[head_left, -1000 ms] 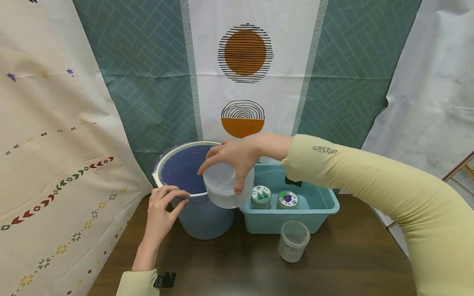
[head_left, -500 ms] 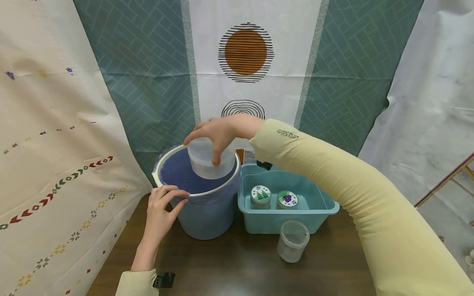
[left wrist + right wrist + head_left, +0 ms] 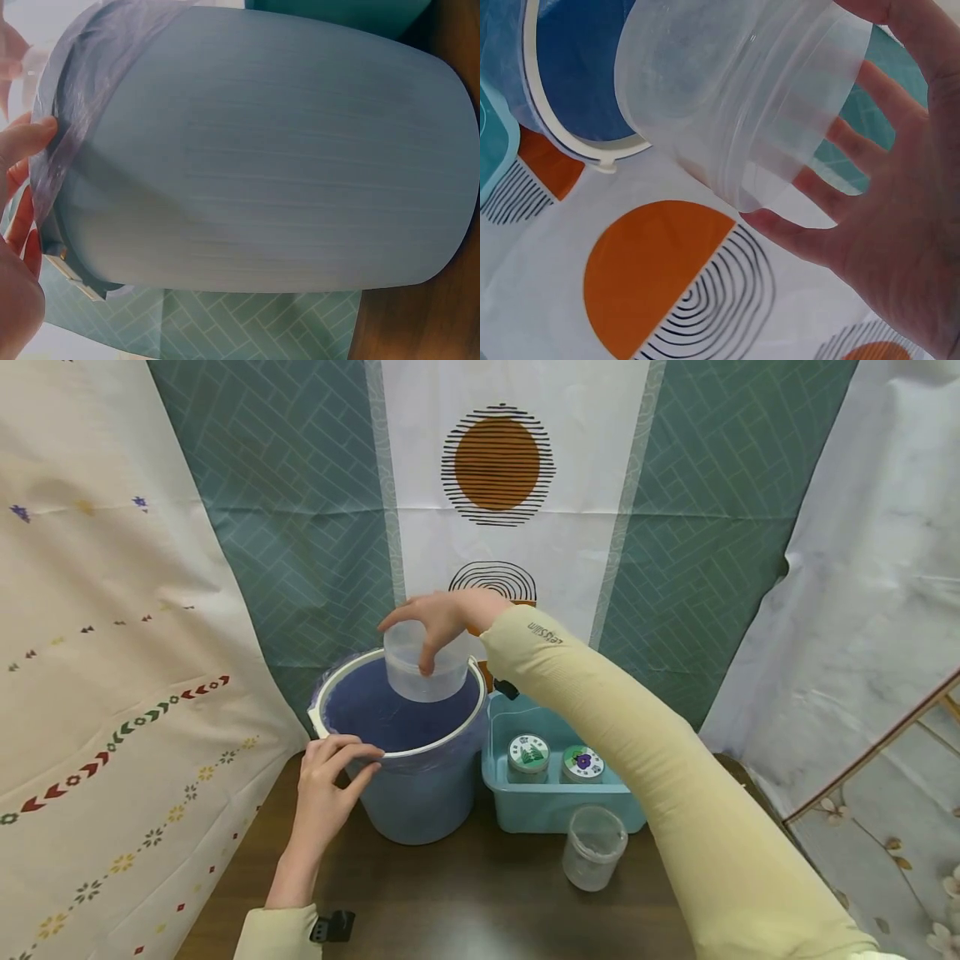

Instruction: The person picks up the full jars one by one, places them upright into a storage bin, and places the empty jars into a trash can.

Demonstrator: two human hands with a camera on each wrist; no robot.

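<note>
My right hand (image 3: 442,614) grips a translucent round plastic container (image 3: 423,672) with thumb and fingers spread around it. The container is over the far right part of a blue-grey trash bin's (image 3: 420,806) mouth, and what is inside it cannot be made out. In the right wrist view, the fingers curve around one end of the container (image 3: 697,97), beside the bin's pale rim. My left hand (image 3: 330,789) pinches the bin's near left rim, where the left wrist view shows the thumb over a thin plastic liner (image 3: 105,67).
A teal plastic basin (image 3: 532,810) stands right of the bin. Inside are a jar with a green plant lid (image 3: 528,752) and another with a purple flower lid (image 3: 583,762). In front sits a clear jar (image 3: 595,852) on the dark wooden table (image 3: 465,910). Patterned cloth hangs behind.
My right hand has carried the plastic container left and away from me, from the bin's right edge to over its mouth. My left hand stays on the rim.
</note>
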